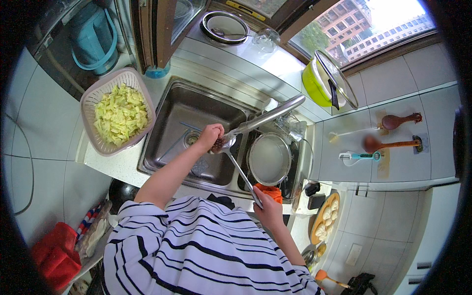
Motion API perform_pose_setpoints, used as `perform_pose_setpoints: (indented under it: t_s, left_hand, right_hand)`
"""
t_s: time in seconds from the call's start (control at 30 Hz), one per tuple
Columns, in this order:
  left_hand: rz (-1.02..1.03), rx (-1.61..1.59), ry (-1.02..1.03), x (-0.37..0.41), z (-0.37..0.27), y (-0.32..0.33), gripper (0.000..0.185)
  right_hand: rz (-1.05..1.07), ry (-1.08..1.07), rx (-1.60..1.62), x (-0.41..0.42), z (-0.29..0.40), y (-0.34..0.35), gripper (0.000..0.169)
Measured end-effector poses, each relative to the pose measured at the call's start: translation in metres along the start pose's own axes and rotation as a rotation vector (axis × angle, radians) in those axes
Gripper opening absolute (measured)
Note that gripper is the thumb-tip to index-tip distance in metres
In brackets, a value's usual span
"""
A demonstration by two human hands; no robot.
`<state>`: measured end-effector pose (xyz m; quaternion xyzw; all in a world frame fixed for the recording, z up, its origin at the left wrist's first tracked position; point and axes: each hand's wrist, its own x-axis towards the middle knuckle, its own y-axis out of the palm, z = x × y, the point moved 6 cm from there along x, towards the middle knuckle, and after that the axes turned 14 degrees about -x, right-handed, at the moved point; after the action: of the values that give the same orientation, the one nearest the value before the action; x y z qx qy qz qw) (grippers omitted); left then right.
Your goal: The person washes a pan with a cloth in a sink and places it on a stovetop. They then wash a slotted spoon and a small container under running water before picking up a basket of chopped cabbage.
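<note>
Over the stainless steel sink (162,118), my left hand (211,137) presses a brown scouring pad (217,146) against the head of a long metal ladle or turner (236,162). My right hand (268,207) grips the far end of its handle, close to my body. Just above the tool's head comes the spout of a metal faucet (273,113). Below my left hand, the drain (191,138) is partly covered by my arm. A round metal pot (269,159) stands right of the main basin, and an orange cloth (268,191) lies between it and my right hand.
A plastic basket (86,107) of chopped pale-green vegetable stands left of the sink. A lime-green pot (313,83) with a tilted glass lid occupies the ledge. White dough pieces lie on a round board (317,230) at right. A blue bucket (94,40) stands back left.
</note>
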<state>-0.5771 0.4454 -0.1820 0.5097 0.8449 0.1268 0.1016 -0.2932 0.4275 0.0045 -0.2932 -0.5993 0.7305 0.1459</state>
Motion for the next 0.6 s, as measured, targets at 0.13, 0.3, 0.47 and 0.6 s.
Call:
perform_pose_setpoints:
  t_s: [0.13,0.3,0.47,0.6]
  left_hand:
    - [-0.108,0.413,0.296,-0.010,-0.047,0.021,0.021]
    - [-0.014,1.019,0.581,-0.050,-0.091,0.064,0.024]
    - [-0.640,0.567,0.350,-0.050,-0.033,0.003,0.069]
    - [-0.830,-0.345,-0.380,-0.050,0.031,-0.015,0.079]
  right_hand:
    - [-0.069,-0.013,0.266,0.006,0.001,0.013,0.053]
    - [0.395,0.424,1.327,0.036,0.006,0.043,0.046]
    - [0.727,0.492,2.148,0.070,0.045,0.035,0.036]
    - [0.841,0.478,2.281,0.062,0.056,0.036,0.036]
